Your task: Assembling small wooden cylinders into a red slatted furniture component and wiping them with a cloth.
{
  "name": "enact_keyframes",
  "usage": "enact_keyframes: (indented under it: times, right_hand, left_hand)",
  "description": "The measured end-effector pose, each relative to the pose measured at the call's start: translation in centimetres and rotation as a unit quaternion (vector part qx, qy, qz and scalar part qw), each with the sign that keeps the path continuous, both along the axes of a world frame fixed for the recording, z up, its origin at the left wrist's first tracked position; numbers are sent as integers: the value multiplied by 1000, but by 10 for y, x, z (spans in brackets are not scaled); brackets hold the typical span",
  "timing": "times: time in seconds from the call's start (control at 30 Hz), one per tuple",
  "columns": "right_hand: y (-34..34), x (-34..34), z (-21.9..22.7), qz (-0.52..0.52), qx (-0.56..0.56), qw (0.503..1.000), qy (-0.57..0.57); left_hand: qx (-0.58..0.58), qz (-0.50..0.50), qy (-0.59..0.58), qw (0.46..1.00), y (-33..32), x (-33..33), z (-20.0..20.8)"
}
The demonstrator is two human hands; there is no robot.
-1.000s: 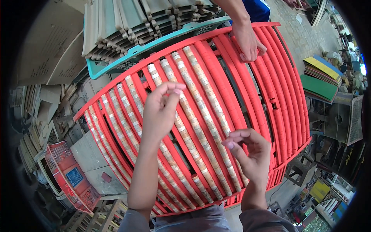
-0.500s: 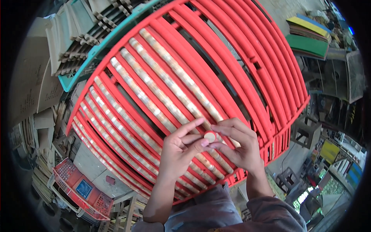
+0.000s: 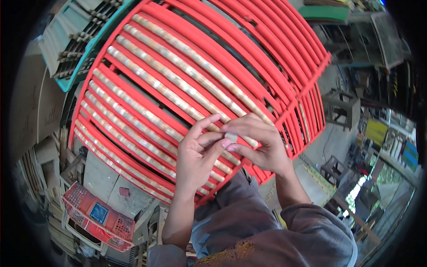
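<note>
A small pale round disc (image 3: 231,137) is pinched between the fingertips of both hands, above the near part of a red slatted rack (image 3: 213,33). My left hand (image 3: 198,149) grips it from the left with the thumb at its lower edge, the index finger stretched out past it. On its other side, my right hand (image 3: 262,139) has thumb and fingertips closed on the disc. Below them, long rows of small cream, white and brownish discs (image 3: 178,99) lie on edge in the channels between the red bars. The hands hide part of the near row ends.
Teal trays (image 3: 73,80) with stacked wooden slats stand at the far left, beside cardboard (image 3: 42,98). A red plastic basket (image 3: 120,227) sits lower left. To the right are a grey stool (image 3: 341,109) and green sheets (image 3: 324,14).
The rack has shifted up and left in view. Both hands still hold the disc together; it is now turned, and the red edge seen around it before no longer shows.
</note>
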State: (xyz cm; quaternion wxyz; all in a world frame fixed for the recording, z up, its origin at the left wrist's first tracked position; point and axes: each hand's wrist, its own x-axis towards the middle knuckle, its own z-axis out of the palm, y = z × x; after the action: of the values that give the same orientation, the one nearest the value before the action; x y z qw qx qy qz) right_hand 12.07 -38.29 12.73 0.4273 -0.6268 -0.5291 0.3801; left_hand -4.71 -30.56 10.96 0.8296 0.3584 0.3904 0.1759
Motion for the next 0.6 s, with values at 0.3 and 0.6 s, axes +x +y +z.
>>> enact_keyframes:
  times: [0.3, 0.6]
  right_hand:
    - [-86, -12, 0, -183, -108, 951, 224]
    - [-113, 42, -52, -345, -159, 924, 36]
  left_hand:
    - [5, -28, 18, 999, -80, -37, 9]
    - [30, -31, 126, 991, -106, -87, 21]
